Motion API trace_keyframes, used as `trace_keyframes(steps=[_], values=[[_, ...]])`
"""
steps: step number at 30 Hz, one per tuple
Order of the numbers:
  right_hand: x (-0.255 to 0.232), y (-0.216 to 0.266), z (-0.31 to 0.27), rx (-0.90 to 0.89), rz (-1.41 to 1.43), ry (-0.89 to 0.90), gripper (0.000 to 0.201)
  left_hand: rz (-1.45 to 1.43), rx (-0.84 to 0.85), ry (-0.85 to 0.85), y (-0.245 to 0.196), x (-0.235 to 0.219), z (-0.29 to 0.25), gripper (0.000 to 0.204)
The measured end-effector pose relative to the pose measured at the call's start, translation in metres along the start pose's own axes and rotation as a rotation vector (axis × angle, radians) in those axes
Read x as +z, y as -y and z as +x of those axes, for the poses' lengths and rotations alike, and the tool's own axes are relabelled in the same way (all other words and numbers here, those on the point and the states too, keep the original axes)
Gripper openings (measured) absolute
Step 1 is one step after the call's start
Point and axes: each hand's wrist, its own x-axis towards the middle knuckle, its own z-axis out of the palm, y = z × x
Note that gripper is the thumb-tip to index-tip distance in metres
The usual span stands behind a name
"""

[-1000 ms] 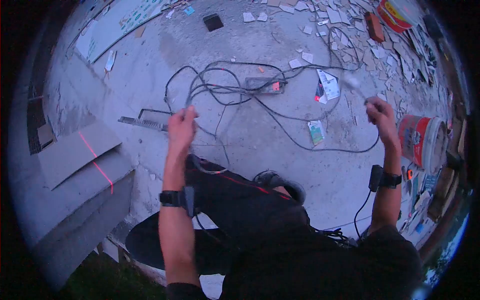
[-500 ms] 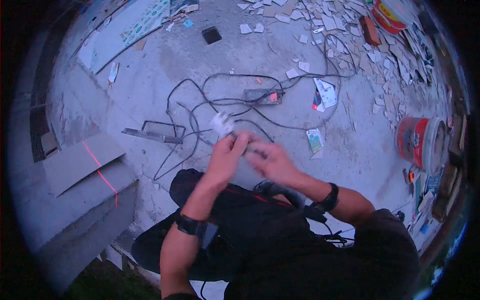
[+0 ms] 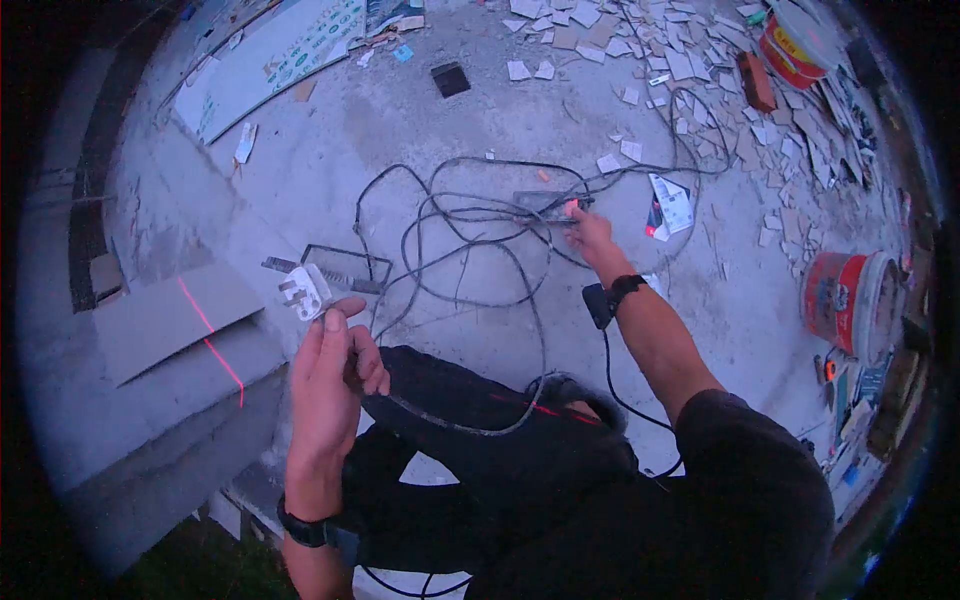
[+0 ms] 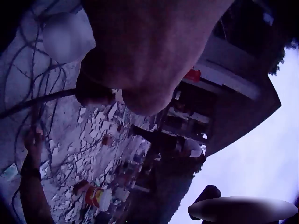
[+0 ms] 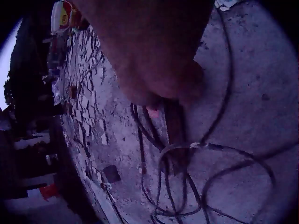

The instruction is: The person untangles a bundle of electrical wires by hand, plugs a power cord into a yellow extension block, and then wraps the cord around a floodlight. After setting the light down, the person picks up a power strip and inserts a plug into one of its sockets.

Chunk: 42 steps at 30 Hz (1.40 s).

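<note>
My left hand (image 3: 326, 395) pinches a white three-pin plug (image 3: 303, 292) by its cord end, its pins pointing up and to the left. In the left wrist view the plug (image 4: 67, 38) is blurred beside the fingers. From that hand the black cable (image 3: 482, 432) loops over my knee and back to the coils on the floor. My right hand (image 3: 592, 242) reaches down to the right end of a dark power strip (image 3: 535, 200) with a red patch. Thumb and fingers straddle that strip (image 5: 175, 126) in the right wrist view; the fingertips are partly hidden.
A metal frame with a slotted bar (image 3: 330, 262) lies left of the coils. Broken tiles (image 3: 690, 60) and a brick (image 3: 756, 82) cover the far right. A red-and-white bucket (image 3: 848, 305) stands at right, a cardboard sheet (image 3: 175, 320) at left. Another person (image 4: 161, 140) appears farther off.
The hands, apart at first, came together at the plug and have separated again. The left hand has moved left with the plug; the right has gone forward to the power strip.
</note>
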Motion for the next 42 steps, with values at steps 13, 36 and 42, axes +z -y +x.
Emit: trace_keyframes(steps=[13, 36, 42], values=[[-0.044, 0.178, -0.165, -0.517, -0.391, 0.335, 0.029, 0.021, -0.012, 0.014, -0.010, -0.022, 0.004, 0.045], [0.066, 0.142, -0.320, -0.188, 0.023, 0.614, 0.042, 0.174, 0.181, 0.349, 0.013, 0.036, 0.001, 0.062], [0.120, 0.097, -0.341, -0.432, -0.117, 0.377, 0.056, 0.315, 0.324, 0.056, 0.034, 0.052, -0.001, 0.079]])
